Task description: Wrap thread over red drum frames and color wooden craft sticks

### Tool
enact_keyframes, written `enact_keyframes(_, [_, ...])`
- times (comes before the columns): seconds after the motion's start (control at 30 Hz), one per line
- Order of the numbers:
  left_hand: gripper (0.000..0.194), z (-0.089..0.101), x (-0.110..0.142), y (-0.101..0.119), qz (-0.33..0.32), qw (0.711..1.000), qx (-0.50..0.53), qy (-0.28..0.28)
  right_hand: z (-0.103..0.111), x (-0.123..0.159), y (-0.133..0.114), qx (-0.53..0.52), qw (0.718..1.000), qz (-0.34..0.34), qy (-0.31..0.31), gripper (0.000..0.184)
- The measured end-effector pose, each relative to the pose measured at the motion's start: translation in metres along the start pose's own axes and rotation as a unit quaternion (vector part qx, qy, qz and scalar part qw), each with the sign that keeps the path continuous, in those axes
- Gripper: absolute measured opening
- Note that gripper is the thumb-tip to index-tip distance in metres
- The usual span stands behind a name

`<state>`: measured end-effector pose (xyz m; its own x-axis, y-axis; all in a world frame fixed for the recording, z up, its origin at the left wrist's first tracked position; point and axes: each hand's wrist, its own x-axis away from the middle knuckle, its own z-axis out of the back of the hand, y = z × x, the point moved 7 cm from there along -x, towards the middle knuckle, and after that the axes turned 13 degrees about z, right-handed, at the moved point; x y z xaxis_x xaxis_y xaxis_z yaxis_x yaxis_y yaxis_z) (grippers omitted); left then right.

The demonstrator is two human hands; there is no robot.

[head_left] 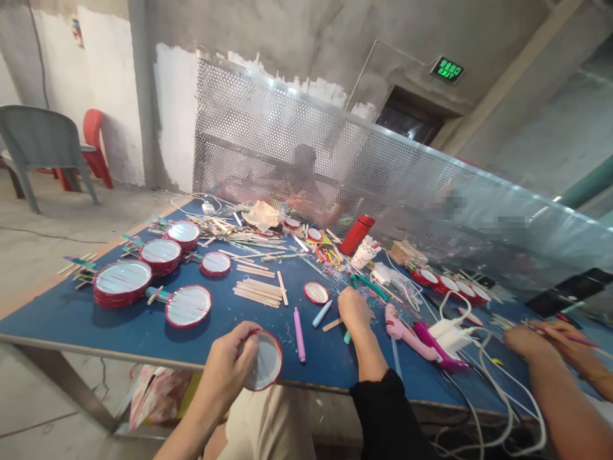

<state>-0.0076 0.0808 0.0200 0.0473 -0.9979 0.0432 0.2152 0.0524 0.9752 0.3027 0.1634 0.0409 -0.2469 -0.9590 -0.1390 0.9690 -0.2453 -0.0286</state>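
My left hand [234, 358] grips a round disc [266, 361] with a pale face and a red rim, held tilted at the table's front edge. Fingers curled and facing away, my right hand [355, 312] rests low over the table; what it may hold is hidden. A wooden craft stick [331, 325] pokes out from its left side, and a teal piece [347, 337] shows beneath the wrist. Left of it lie a light-blue pen [322, 314] and a purple pen [299, 335]. A small red-rimmed disc [316, 292] lies just beyond.
Stacked red-rimmed discs with stick handles [122, 284] stand at left, beside a row of craft sticks [257, 292]. To the right are a pink glue gun [412, 335], white plugs and cables [450, 335], and another person's hands [550, 342]. A red flask [357, 234] stands behind.
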Motion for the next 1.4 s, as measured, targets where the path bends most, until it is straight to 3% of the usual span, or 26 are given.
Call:
enact_keyframes(0.1, [0.028,0.001,-0.003,0.001,0.003,1.0,0.001,-0.002,0.019,0.025,-0.012,-0.132,0.99,0.019,0.046,0.029])
enact_keyframes(0.2, [0.028,0.0,-0.003,-0.001,0.019,1.0,-0.001,-0.021,0.025,0.07,-0.047,-0.265,0.958,0.091,0.059,0.041])
enact_keyframes(0.23, [0.028,-0.001,-0.002,-0.002,0.026,0.999,0.0,-0.028,0.023,0.086,-0.062,-0.323,0.937,0.12,0.049,0.042])
enact_keyframes(0.3, [0.028,-0.003,0.001,-0.002,0.039,0.998,0.005,-0.04,0.017,0.116,-0.094,-0.52,0.834,0.182,0.028,0.037])
enact_keyframes(0.37, [0.028,-0.003,0.003,-0.001,0.046,0.998,0.009,-0.047,0.014,0.135,-0.113,-0.579,0.785,0.214,0.057,0.033])
enact_keyframes(0.47, [0.027,-0.003,0.005,0.004,0.034,0.998,0.007,-0.047,0.006,0.142,-0.124,-0.593,0.775,0.204,0.08,0.032])
enact_keyframes(0.57, [0.027,-0.003,0.005,0.005,0.021,0.999,-0.011,-0.036,0.001,0.136,-0.124,-0.613,0.764,0.189,0.061,0.032])
enact_keyframes(0.67, [0.03,-0.006,0.005,0.003,0.012,0.998,-0.042,-0.05,0.0,0.13,-0.123,-0.628,0.756,0.183,0.022,0.032])
enact_keyframes(0.73, [0.03,-0.008,0.006,0.001,0.003,0.995,-0.049,-0.085,-0.006,0.129,-0.127,-0.651,0.737,0.176,-0.047,0.034])
enact_keyframes(0.83, [0.026,-0.009,0.008,-0.003,0.008,0.989,-0.015,-0.146,-0.018,0.136,-0.139,-0.699,0.67,0.161,-0.188,0.039])
enact_keyframes(0.9, [0.031,-0.008,0.008,-0.007,0.025,0.982,0.02,-0.185,-0.021,0.141,-0.145,-0.72,0.634,0.151,-0.239,0.041])
enact_keyframes(0.97, [0.035,-0.008,0.009,-0.009,0.037,0.976,0.044,-0.212,-0.022,0.143,-0.148,-0.725,0.622,0.144,-0.258,0.043])
enact_keyframes(1.2, [0.024,-0.004,0.006,-0.004,0.047,0.973,0.043,-0.223,-0.024,0.15,-0.149,-0.715,0.627,0.125,-0.281,0.045])
enact_keyframes(1.4, [0.021,-0.004,0.005,-0.001,0.021,0.971,-0.008,-0.237,-0.033,0.146,-0.15,-0.752,0.605,0.11,-0.238,0.043])
